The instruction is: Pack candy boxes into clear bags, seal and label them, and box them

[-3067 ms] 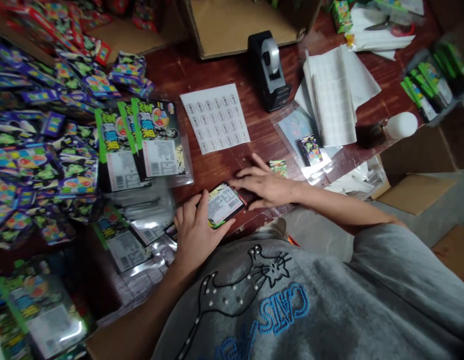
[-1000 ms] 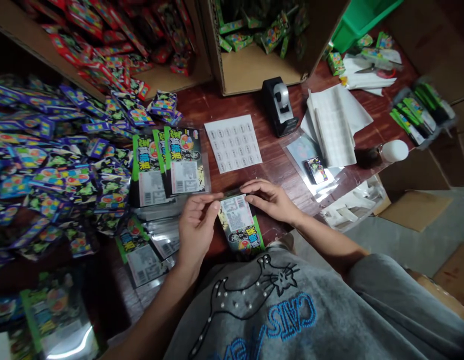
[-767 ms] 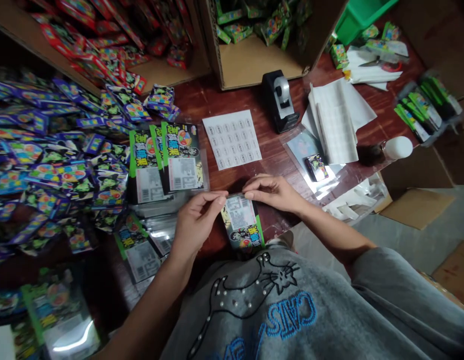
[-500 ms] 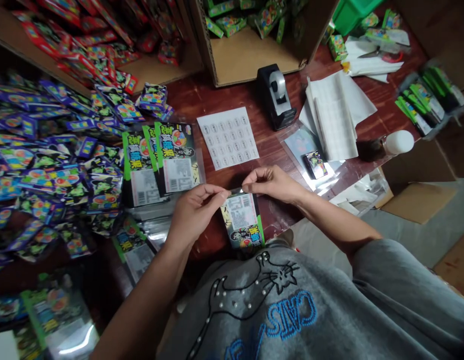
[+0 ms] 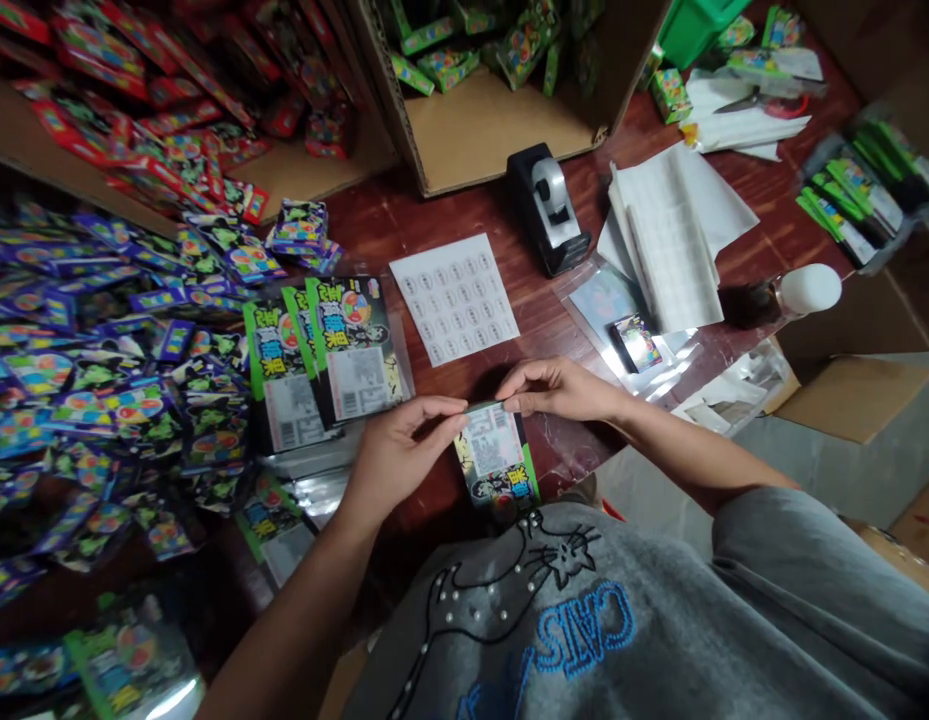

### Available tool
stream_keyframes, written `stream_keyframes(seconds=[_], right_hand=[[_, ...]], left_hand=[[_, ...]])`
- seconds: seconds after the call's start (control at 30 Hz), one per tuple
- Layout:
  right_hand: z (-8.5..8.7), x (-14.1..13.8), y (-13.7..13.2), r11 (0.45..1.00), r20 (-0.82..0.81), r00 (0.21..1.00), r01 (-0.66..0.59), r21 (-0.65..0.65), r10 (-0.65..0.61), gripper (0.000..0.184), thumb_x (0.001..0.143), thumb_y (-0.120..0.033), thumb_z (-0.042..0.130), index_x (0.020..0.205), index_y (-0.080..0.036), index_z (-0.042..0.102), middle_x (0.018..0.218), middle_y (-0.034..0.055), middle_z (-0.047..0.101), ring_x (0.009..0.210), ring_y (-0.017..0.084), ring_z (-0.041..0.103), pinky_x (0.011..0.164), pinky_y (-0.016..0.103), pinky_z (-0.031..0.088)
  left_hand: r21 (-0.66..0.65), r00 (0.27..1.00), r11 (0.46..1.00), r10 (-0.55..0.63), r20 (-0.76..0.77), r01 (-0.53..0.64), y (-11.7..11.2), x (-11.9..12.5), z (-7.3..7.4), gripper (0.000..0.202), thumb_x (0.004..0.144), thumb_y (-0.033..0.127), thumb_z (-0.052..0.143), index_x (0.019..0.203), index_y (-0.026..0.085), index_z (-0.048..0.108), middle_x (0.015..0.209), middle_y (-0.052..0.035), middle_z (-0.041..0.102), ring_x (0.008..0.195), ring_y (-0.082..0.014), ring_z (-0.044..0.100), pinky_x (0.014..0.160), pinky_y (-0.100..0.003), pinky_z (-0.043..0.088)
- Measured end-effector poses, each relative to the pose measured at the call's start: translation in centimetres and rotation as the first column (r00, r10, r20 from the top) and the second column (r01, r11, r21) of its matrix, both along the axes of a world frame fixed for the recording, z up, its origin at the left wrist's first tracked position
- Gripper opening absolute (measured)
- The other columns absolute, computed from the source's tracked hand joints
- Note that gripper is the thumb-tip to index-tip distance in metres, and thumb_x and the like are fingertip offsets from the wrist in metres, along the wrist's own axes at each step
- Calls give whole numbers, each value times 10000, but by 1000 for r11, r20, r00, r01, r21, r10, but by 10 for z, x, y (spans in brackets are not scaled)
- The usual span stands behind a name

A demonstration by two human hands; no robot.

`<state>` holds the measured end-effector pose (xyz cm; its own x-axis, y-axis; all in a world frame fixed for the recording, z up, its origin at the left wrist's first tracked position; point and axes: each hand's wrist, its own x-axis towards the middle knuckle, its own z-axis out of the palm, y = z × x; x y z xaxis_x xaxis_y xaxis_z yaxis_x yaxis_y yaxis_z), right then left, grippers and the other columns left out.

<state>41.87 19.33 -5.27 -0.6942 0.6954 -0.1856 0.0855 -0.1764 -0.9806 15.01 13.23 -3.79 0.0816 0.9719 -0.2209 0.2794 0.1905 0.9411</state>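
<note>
A black-and-green printed candy packet (image 5: pixel 495 452) with a white label hangs upside down at the table's near edge, in front of my body. My left hand (image 5: pixel 404 452) pinches its upper left corner between thumb and fingers. At the upper right corner, the thumb and forefinger of my right hand (image 5: pixel 560 390) are closed on the same edge. Beyond the hands lies a white sheet of round stickers (image 5: pixel 455 300). To the left, several similar flat packets (image 5: pixel 351 345) overlap on the table.
A heap of small purple packets (image 5: pixel 111 400) covers the left side. Cardboard boxes hold red packets (image 5: pixel 186 130) and green packets (image 5: pixel 449 65) at the back. A black tape dispenser (image 5: pixel 546 210), folded white paper (image 5: pixel 663 240) and a white-capped bottle (image 5: pixel 809 292) stand to the right.
The view has shifted slightly, so the table things and both hands appear lower. Both hands keep their pinch on the candy packet's top edge.
</note>
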Motion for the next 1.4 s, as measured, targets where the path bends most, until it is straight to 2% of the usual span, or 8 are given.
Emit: stream_keyframes(seconds=[0.17, 0.3, 0.4, 0.5, 0.6, 0.73, 1.07, 1.4], right_hand=[[7, -5, 59, 790, 156, 986, -42, 612, -68, 268, 1029, -389, 715, 1222, -210, 768, 1387, 151, 692, 1361, 285, 621, 1186, 532, 506], [1, -28, 148, 608, 292, 924, -86, 789, -248, 654, 932, -329, 807, 1511, -131, 580, 1630, 238, 500, 1523, 374, 452, 1295, 594, 348], [-9, -44, 188, 657, 427, 880, -198, 727, -207, 691, 815, -201, 848, 1447, -94, 590, 1428, 214, 656, 1369, 361, 567, 1245, 578, 378], [-14, -44, 188, 768, 352, 920, -100, 633, -171, 510, 817, -168, 781, 1297, -105, 620, 1083, 91, 727, 1031, 252, 679, 1066, 471, 501], [-6, -29, 162, 878, 103, 977, 116, 465, -184, 359, 879, -325, 782, 1149, -167, 606, 901, -6, 675, 808, 165, 637, 816, 323, 529], [18, -19, 124, 941, -52, 967, 254, 225, -249, 443, 908, -577, 805, 959, -186, 604, 827, -10, 652, 728, 126, 586, 661, 255, 473], [35, -32, 93, 934, -167, 928, 349, 80, -333, 460, 816, -570, 908, 901, -181, 679, 811, -20, 667, 707, 108, 579, 667, 250, 497], [36, -33, 89, 933, -62, 943, 331, 141, -326, 503, 882, -666, 800, 872, -164, 757, 807, 4, 717, 741, 124, 620, 702, 263, 516]], left_hand=[[240, 923, 945, -125, -365, 223, 19, -9, -2, 148, 945, 415, 748, 913, 282, 803, 1142, -78, 810, 1061, -287, 750, 1014, -440, 579], [416, 893, 879, -25, -449, 233, 96, -11, -2, 247, 860, 404, 847, 1051, 256, 796, 1457, -139, 687, 1387, -393, 594, 1249, -575, 392], [408, 881, 893, 29, -472, 189, 161, -12, -8, 715, 607, 273, 1011, 1269, 213, 745, 1515, -190, 645, 1512, -463, 469, 1311, -640, 260], [237, 881, 958, -30, -472, 159, 191, -17, -11, 678, 610, 174, 957, 1254, 205, 747, 1109, -132, 806, 1172, -405, 708, 1206, -632, 406], [164, 968, 980, -73, -238, 115, 178, -25, -3, 348, 768, 324, 864, 1092, 231, 779, 856, -48, 792, 770, -254, 725, 845, -398, 596], [63, 997, 996, 68, 32, -70, 140, -25, 17, 323, 752, 512, 890, 832, 221, 774, 701, -33, 733, 568, -179, 611, 490, -255, 454], [-173, 813, 930, 369, 451, -326, 102, 6, 22, 510, 628, 457, 1010, 972, 203, 731, 874, -21, 776, 737, -167, 700, 727, -308, 587], [-119, 801, 877, 475, 364, -466, 104, 2, 24, 438, 627, 461, 998, 837, 179, 738, 745, 15, 742, 617, -123, 644, 606, -254, 535]])
